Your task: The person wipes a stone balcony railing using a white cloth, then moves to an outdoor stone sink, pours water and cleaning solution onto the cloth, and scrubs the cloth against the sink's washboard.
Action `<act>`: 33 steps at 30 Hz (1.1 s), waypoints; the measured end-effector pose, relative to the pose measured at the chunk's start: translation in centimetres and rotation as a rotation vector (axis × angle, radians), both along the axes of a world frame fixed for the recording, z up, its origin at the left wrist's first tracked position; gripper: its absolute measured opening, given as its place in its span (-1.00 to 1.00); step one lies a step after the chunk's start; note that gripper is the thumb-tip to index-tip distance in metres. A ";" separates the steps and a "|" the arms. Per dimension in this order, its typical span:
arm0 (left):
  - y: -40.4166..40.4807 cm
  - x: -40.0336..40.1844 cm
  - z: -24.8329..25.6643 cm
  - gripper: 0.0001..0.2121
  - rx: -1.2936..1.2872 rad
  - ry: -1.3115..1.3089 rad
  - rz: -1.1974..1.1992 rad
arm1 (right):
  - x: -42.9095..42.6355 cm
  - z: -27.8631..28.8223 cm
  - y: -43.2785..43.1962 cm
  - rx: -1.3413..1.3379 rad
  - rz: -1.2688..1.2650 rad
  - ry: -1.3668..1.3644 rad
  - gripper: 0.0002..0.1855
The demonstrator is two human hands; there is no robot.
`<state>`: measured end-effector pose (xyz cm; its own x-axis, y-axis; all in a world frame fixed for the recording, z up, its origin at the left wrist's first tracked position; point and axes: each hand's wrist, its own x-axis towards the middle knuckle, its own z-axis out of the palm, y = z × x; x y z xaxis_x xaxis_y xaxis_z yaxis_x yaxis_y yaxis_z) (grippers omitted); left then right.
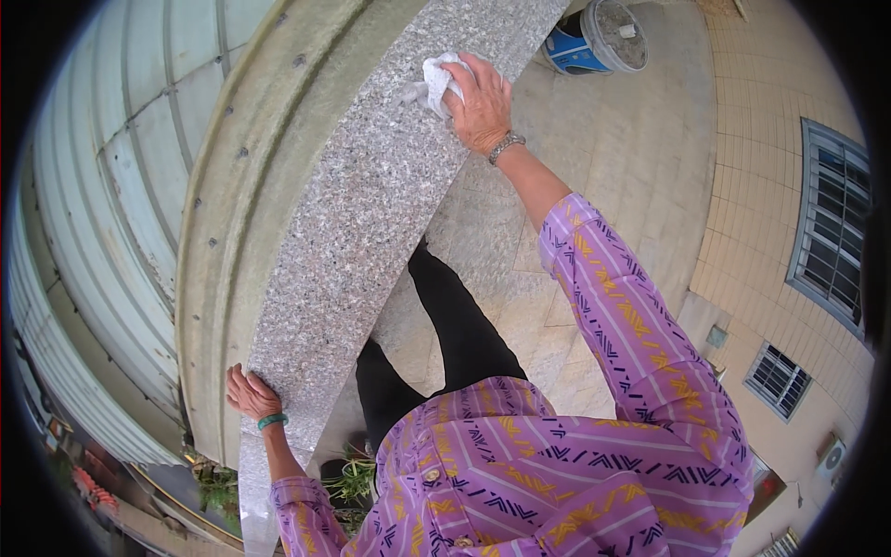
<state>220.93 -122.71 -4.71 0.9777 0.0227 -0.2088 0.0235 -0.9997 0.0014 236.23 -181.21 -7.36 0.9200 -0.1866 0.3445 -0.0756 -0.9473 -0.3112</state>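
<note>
A speckled granite ledge (348,230) runs diagonally in front of me, its surface looking wet or polished. Far up along it, my right hand (484,104) presses a crumpled white cloth (437,80) against the stone. A beaded bracelet (507,146) circles that wrist. Lower down, my left hand (252,395) rests on the ledge's outer edge, palm down and holding nothing I can see. A green bangle (272,421) sits on the left wrist.
Beyond the ledge lie a pale ribbed panel (230,230) and corrugated metal roofing (104,174). A blue-and-white bucket (592,42) with grey contents stands on the tiled floor (592,146). A potted plant (351,480) is near my left arm. A tiled wall with a barred window (832,226) rises right.
</note>
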 end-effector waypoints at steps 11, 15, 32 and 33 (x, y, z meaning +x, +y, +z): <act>-21.7 10.2 -0.4 -0.54 -0.279 -0.166 0.002 | 9.5 -1.7 -13.3 -0.076 -0.255 0.044 -0.55; -28.7 14.7 -1.3 -0.57 -0.384 -0.186 -0.040 | 9.1 -2.2 -11.1 -0.086 -0.328 0.077 -0.54; -32.8 16.2 -1.7 -0.68 -0.289 -0.144 0.085 | -1.9 1.7 12.2 0.200 0.240 0.338 -0.48; -32.9 16.1 -1.8 -0.69 -0.302 -0.139 0.099 | -1.6 1.6 11.0 0.189 0.345 0.333 -0.47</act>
<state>237.02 -155.59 -6.49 0.9934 0.0760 -0.0857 0.0989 -0.9465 0.3071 234.62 -170.23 -5.78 0.9931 0.1169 0.0122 0.1078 -0.8642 -0.4914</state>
